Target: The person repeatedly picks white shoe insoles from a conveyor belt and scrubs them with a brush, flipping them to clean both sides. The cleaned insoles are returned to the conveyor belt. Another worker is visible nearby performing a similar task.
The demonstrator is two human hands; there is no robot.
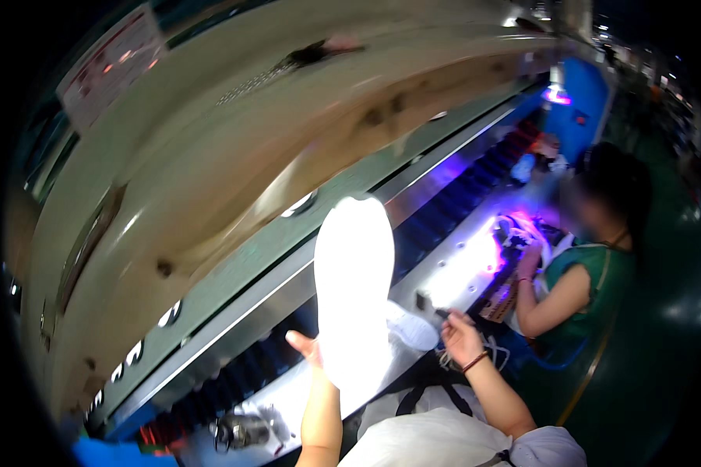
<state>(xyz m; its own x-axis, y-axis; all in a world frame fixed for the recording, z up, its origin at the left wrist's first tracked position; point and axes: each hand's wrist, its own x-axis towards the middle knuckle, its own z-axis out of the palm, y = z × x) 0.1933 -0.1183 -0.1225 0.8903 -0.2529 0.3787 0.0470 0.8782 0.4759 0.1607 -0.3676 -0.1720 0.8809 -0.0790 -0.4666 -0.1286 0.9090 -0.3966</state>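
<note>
Holding the white sole (pixel 354 288) up in front of you with your left hand (pixel 313 350) looks like the step in hand, your right hand (pixel 461 342) being readied with a small dark tool (pixel 443 314). Left: thumb spread out past the sole's edge, fingers hidden behind it; cannot tell how firmly they close. Right: fingertips pinching the tool, just beside the pale piece (pixel 414 331). Tool's kind too small to tell.

Sole's place: upright in view, above the near side of the bench (pixel 459 272). Next move, as judged: keep your left steady, bring the tool to whichever face needs it, stay off the edges.

Materials. Sole: long, rounded ends, slight waist, small notch at top; surface blown out by light, grain unreadable. Pale piece: bluish, rounded, partly behind the sole. Bench: smooth, white, dotted with small holes or studs. Beyond it, a metal rail (pixel 265 294), bright and hard, then a flat green belt (pixel 234 276). Cream hood (pixel 210 179) over that: glossy, scuffed brown. Jar (pixel 243 432) at lower left: clear, shiny, probably glass.
</note>
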